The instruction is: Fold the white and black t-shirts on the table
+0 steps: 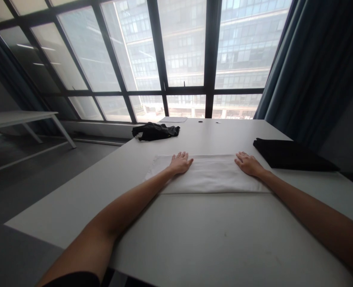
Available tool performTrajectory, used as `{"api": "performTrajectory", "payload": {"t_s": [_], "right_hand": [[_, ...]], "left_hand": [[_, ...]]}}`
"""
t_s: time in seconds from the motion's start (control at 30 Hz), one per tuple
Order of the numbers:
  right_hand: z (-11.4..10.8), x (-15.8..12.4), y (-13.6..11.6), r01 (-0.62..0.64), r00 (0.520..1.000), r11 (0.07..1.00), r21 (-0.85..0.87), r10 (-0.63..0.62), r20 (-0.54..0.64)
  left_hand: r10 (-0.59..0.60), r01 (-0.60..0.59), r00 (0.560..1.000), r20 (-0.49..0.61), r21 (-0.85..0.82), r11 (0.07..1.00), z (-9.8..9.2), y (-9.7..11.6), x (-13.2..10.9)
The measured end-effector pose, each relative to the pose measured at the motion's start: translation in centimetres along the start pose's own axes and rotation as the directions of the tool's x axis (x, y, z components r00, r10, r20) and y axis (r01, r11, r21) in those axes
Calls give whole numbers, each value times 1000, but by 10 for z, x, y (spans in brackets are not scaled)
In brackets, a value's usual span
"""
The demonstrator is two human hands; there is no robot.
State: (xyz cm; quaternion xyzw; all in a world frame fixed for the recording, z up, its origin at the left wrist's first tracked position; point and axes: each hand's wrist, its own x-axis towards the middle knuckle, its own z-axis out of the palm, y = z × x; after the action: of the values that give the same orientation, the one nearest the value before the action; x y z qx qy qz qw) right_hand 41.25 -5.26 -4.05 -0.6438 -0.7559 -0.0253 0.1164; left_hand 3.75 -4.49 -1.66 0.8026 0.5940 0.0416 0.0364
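A white folded cloth (212, 175) lies flat across the white table (194, 227), its long edge toward me. My left hand (180, 162) rests palm down on the left part of the cloth, fingers stretched out and slightly apart. On the right part, my right hand (248, 163) also lies palm down with its fingers extended. Light creases run through the fabric between the two hands. Neither hand grips the cloth; both only touch its upper face.
A crumpled black garment (156, 131) lies at the table's far left edge. Folded black fabric (292, 154) sits at the right. A white sheet (173, 119) is at the back edge. Another table (20, 116) stands to the left; a blue curtain (308, 71) hangs right of the windows.
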Motion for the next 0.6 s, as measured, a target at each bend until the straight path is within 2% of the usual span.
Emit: {"api": "performTrajectory", "payload": {"t_s": [0.23,0.33,0.43,0.6], "right_hand": [[-1,-1,0,-6,1000,1000,0,6,1],[1,-1,1,-3,1000,1000,3,3,-3],[2,-1,3,-3,1000,1000,3,3,-10],[1,-1,2,-2,1000,1000,4,2,-2]], "left_hand": [[-140,140,990,-12,28,990,-16,-82,-22],[-194,194,980,-37,14,981,-19,-107,-34],[-197,197,979,-55,-1,980,-19,-117,-40],[-198,197,978,-65,-10,980,-18,-118,-38]]}}
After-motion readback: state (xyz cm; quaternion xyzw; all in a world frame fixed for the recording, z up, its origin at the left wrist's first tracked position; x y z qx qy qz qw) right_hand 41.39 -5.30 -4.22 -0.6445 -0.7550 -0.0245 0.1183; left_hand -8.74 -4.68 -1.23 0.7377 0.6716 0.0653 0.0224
